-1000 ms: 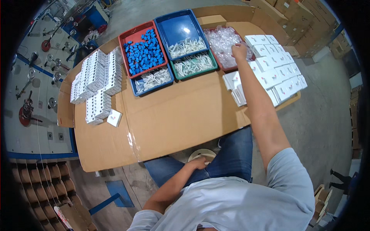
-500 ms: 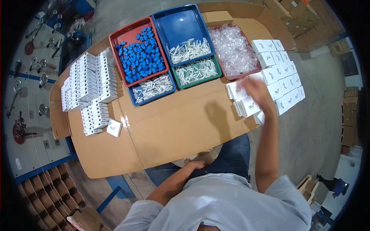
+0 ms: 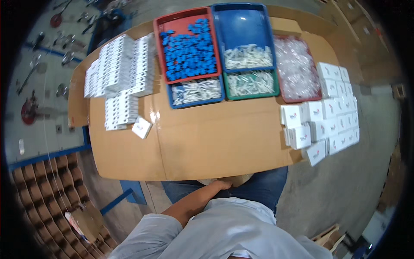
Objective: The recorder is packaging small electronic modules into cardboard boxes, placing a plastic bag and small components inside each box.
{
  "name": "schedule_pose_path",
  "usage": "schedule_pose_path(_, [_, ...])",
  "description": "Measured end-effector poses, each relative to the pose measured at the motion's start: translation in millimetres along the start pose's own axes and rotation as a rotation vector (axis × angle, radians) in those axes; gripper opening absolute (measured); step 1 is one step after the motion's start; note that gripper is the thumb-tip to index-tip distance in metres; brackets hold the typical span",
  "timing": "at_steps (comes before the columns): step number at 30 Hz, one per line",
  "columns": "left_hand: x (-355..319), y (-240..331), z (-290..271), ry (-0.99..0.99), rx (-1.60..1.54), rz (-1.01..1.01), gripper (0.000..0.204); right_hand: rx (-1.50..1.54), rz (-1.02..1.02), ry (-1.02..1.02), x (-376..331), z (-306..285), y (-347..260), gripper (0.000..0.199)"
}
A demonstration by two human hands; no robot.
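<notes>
My left hand (image 3: 222, 185) rests low over my lap, by the front edge of the cardboard-covered table (image 3: 215, 138). Its fingers are hidden, so I cannot see whether they hold anything. A brown surface (image 3: 236, 181), perhaps cardboard, shows just past it between my legs. My right hand is out of view. At the right of the table, white printed boxes (image 3: 339, 125) stand in rows, with a few looser ones (image 3: 300, 137) at their near left. One white box (image 3: 141, 127) lies apart, tilted, beside the stacked white boxes (image 3: 122, 64) on the left.
A red tray (image 3: 157, 47) holds blue plastic pieces. White plug-like pieces fill part of a large blue tray (image 3: 241, 26), a green tray (image 3: 254, 97) and a smaller blue tray (image 3: 196, 103). Clear plastic bits (image 3: 296, 69) lie in another red tray. Cardboard dividers (image 3: 51, 194) stand lower left.
My right hand and forearm, over the right-hand boxes before, have left the view. The whole view has shifted and turned. My left hand stays at my lap.
</notes>
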State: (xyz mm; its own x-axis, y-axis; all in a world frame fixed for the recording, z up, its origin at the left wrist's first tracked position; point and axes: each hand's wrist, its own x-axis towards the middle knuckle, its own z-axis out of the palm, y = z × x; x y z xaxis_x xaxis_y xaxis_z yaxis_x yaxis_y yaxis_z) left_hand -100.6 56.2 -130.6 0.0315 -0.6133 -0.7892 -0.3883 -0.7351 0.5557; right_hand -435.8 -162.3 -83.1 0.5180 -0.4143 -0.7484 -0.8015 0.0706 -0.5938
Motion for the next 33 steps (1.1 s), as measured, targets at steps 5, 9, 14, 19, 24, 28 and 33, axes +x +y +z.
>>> schedule_pose_path(5, [-2.6,8.4,-27.2,-0.201,0.298,0.098,0.043,0.06,-0.031,-0.016,28.7,-18.9,-13.8,0.055])
schedule_pose_path(9, [24.0,-34.3,-8.6,-0.402,0.318,0.118,0.041,0.097,-0.055,-0.09,40.7,-19.1,-47.2,0.054])
schedule_pose_path(14, [-17.7,-19.3,-33.8,-0.048,0.09,0.17,0.056,0.167,-0.043,-0.138,45.4,-13.8,-49.7,0.053])
schedule_pose_path(19, [-141.0,29.5,-117.2,-0.145,-0.113,0.14,0.072,0.307,-0.04,-0.127,51.6,13.3,-10.3,0.052])
schedule_pose_path(24, [-187.4,-16.4,-190.4,0.62,-0.926,0.114,0.032,0.434,-0.05,-0.058,39.8,21.1,34.5,0.051])
schedule_pose_path(28, [-180.2,-82.6,-274.6,1.838,-0.604,-0.449,0.056,0.513,-0.079,-0.007,18.9,15.2,37.6,0.05])
schedule_pose_path(33, [-150.7,-88.1,-339.1,1.891,-0.767,-0.944,0.09,0.413,0.295,0.116,1.2,0.5,-12.8,0.04])
